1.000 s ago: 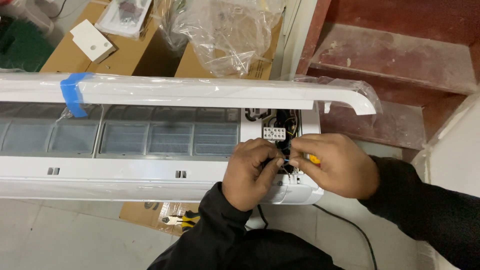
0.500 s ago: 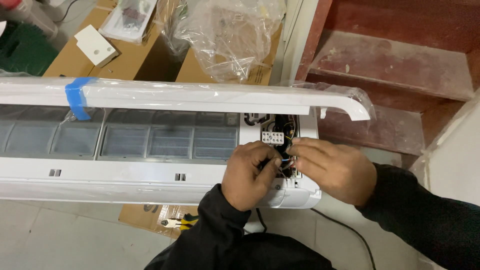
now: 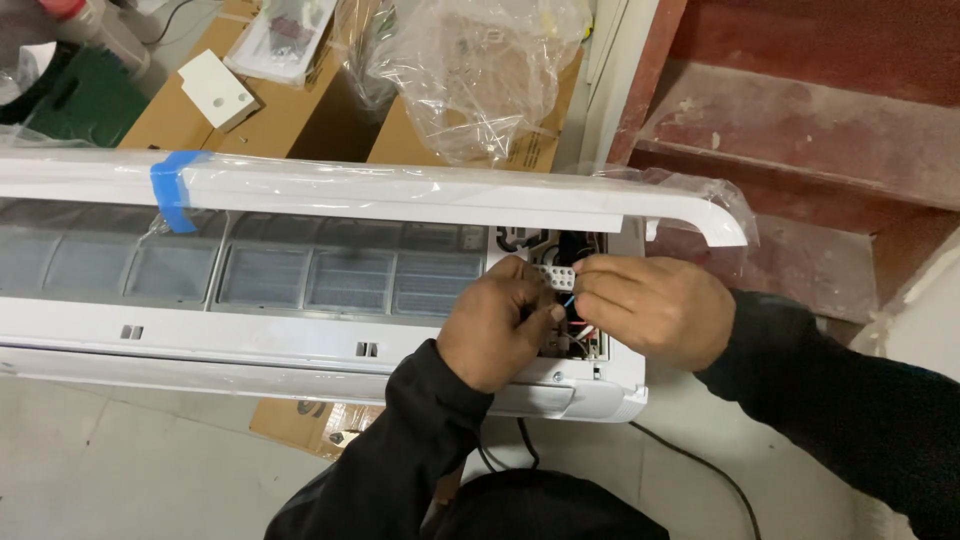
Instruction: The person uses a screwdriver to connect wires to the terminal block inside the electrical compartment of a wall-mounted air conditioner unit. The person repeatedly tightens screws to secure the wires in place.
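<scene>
A long white air conditioner indoor unit (image 3: pixel 300 340) lies across the view with its front cover (image 3: pixel 400 195) raised and wrapped in clear film. At its right end an open electrical compartment shows a white terminal block (image 3: pixel 553 272) and coloured wires. My left hand (image 3: pixel 497 325) pinches a thin blue wire (image 3: pixel 567 300) just below the block. My right hand (image 3: pixel 650 308) is closed around the same wires from the right, fingertips touching the left hand's. Both arms wear dark sleeves. The lower wiring is hidden behind my hands.
Grey mesh filters (image 3: pixel 330 278) run along the unit's left part, with blue tape (image 3: pixel 172 190) on the cover. Behind it lie cardboard boxes (image 3: pixel 300 110), crumpled clear plastic (image 3: pixel 480 70) and a white block (image 3: pixel 215 88). Red-brown steps (image 3: pixel 800 120) rise at right. A black cable (image 3: pixel 690 465) trails on the floor.
The yellow-tipped tool seen in my right hand a second ago is no longer visible. Both hands have shifted slightly up toward the terminal block, now pinching the wires.
</scene>
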